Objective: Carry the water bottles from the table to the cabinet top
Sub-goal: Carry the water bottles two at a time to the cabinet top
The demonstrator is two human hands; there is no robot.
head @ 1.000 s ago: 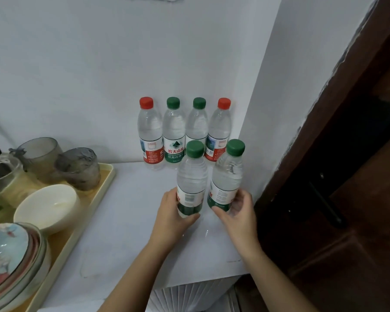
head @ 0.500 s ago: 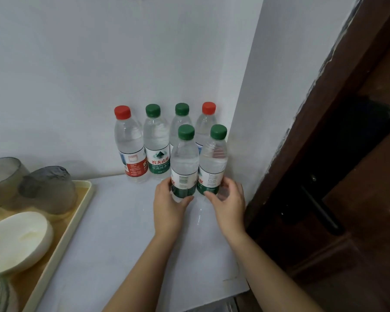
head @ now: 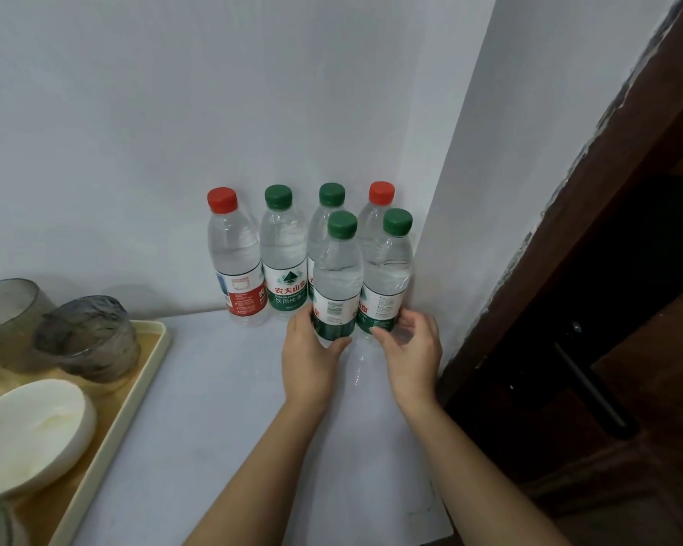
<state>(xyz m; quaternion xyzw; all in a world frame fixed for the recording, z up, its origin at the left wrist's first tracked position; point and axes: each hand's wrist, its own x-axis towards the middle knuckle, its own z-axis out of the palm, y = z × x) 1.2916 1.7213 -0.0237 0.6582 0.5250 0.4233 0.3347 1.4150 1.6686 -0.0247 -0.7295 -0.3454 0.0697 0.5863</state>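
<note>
Green-capped front bottles (head: pixel 336 277) (head: pixel 387 273) stand upright, caps up, on the white tabletop (head: pixel 213 407); left hand (head: pixel 310 356) grips one, right hand (head: pixel 411 348) the other.

Hands (head: pixel 361 354) around two green-capped bottles (head: pixel 361 285)

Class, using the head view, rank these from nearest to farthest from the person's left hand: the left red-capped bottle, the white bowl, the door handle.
From the left hand:
1. Left red-capped bottle, just beyond, to its left by the wall.
2. White bowl, far left on the tray.
3. Door handle, far right, past the right hand.
</note>
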